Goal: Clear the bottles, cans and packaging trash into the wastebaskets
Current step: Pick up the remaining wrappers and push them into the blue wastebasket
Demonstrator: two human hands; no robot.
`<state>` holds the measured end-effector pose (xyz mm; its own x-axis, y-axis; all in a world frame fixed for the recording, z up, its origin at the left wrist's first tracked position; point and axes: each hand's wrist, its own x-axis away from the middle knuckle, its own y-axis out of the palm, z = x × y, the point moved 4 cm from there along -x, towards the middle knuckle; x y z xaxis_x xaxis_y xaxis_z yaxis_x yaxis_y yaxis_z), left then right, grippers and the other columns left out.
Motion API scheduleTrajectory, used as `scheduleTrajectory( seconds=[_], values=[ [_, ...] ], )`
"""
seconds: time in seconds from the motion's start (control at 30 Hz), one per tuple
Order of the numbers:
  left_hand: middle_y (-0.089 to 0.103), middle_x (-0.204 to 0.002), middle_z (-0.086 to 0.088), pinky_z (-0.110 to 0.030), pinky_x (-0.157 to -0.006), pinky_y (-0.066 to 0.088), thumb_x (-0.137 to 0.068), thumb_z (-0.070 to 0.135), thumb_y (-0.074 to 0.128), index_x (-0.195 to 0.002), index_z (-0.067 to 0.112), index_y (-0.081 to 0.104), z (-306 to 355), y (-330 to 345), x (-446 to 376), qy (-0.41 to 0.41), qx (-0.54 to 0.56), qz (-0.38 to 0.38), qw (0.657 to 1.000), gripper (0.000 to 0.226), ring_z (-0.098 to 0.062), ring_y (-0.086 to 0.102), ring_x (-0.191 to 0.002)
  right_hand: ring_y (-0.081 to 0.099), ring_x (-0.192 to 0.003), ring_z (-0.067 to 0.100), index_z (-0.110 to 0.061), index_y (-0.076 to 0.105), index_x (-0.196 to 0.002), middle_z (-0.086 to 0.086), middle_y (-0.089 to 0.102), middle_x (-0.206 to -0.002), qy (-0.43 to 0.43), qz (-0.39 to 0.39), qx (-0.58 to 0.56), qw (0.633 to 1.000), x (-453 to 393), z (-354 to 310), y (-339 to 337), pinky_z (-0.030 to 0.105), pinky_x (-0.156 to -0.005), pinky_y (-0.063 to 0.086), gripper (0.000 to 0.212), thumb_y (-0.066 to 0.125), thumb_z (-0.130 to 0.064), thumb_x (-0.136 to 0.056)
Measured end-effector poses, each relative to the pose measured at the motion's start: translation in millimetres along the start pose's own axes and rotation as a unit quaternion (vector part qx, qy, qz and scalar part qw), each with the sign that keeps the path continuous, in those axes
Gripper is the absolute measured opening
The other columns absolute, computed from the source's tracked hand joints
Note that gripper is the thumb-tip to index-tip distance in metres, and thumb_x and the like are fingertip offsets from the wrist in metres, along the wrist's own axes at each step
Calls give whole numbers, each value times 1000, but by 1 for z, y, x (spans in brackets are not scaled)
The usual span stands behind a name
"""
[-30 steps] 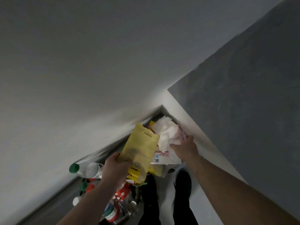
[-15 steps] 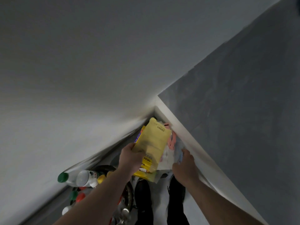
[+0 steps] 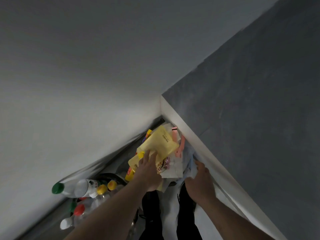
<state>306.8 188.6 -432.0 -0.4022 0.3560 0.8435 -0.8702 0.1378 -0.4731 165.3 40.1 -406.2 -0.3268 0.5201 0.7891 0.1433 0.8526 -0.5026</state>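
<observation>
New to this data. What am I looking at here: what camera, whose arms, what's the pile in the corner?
There is no robot here. A person wears one wide-angle camera on the head, looking forward and down, so the two bare arms reaching in from below are their own, and the dark shoes are their feet. The left hand lies with straight fingers on a yellow packet, which sits on top of a heap of wrappers and white paper in the corner where two walls meet. The right hand grips the thin bluish bag liner at the edge of that heap. Lower left, a second container is stuffed with plastic bottles with green, yellow, red and white caps.
</observation>
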Motion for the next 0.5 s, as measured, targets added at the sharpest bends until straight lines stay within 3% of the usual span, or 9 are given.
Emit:
scheduleTrajectory(
  seconds=[0.2,0.3,0.5],
  values=[
    [-1,-169,5,-50,-116,27,-89,16,56,-161,28,3,3,6,-19,-38,22,-53,998,91,-34,33,-147,50,-130,29,-19,37,-147,7,43,-146,-26,-4,13,1000,-10,-4,5,40,-102,45,66,67,-21,-89],
    [12,-165,-2,-47,-110,41,-87,14,58,-158,21,16,-1,4,-19,-53,68,4,996,83,-37,42,-137,51,-128,29,-19,37,-146,8,43,-145,-23,-6,13,1000,-9,-4,4,38,-99,46,64,66,-20,-89],
    [17,-163,-1,-41,-111,39,-87,8,61,-155,20,23,4,-6,7,-29,85,73,993,78,-34,38,-138,50,-129,29,-20,37,-148,7,42,-146,-31,-12,19,999,5,-12,-8,38,-99,45,66,66,-23,-89]
  ],
)
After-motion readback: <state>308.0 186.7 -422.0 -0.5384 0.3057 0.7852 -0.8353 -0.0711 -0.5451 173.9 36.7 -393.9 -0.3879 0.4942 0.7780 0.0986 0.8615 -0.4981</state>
